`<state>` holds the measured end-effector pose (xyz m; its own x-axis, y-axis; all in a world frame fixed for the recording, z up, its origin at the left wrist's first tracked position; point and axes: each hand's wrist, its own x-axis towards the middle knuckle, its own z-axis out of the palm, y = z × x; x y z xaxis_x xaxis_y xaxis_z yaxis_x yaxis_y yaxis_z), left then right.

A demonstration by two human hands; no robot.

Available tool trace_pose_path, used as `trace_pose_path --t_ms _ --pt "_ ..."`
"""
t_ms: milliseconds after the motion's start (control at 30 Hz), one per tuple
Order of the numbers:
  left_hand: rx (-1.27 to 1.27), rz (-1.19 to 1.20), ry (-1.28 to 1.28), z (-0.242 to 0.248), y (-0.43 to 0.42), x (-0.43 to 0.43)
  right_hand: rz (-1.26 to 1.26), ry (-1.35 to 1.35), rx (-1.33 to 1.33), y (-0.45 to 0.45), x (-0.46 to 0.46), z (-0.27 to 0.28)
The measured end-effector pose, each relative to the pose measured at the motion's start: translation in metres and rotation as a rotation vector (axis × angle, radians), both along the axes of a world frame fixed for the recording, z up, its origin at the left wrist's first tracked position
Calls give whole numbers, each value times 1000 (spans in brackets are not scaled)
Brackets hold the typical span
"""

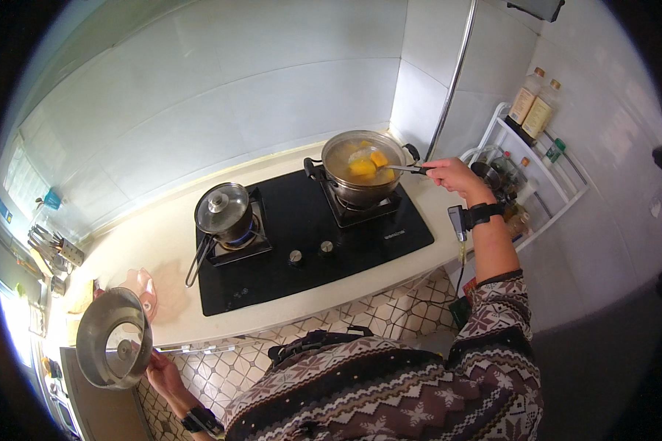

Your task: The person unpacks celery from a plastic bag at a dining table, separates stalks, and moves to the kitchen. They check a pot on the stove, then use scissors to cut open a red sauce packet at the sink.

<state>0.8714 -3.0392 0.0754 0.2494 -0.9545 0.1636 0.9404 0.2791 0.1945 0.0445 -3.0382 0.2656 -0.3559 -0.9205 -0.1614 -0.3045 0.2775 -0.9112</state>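
Observation:
My right hand (453, 175) grips the black handle of a metal utensil (405, 168) whose head is in a two-handled metal pot (364, 190). Orange-yellow chunks of food (363, 165) lie in cloudy liquid there, and one chunk sits at the utensil's head. At the lower left, my left hand (164, 375) holds a round metal-rimmed lid (91, 336) with a glass centre by its edge, tilted, away from the pot. A small saucepan (231, 229) under a glass lid (209, 212) stands on the left burner, where a blue flame shows.
Both pots stand on a black gas hob (303, 220) set in a pale counter (143, 226). A pink transparent item (148, 295) lies left of the hob. Knives in a holder (69, 251) stand farther left. On the right, a white wall rack (557, 176) carries bottles (540, 113).

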Motion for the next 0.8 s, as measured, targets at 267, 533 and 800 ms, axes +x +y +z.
trace_pose_path --t_ms 267,533,800 --pt "191 31 200 17 -19 -19 -49 533 -203 -6 9 -8" --pt "141 16 136 31 -23 -40 -30 992 -298 16 54 29" --pt "87 -103 171 51 -24 -56 28 1176 -309 10 80 7"
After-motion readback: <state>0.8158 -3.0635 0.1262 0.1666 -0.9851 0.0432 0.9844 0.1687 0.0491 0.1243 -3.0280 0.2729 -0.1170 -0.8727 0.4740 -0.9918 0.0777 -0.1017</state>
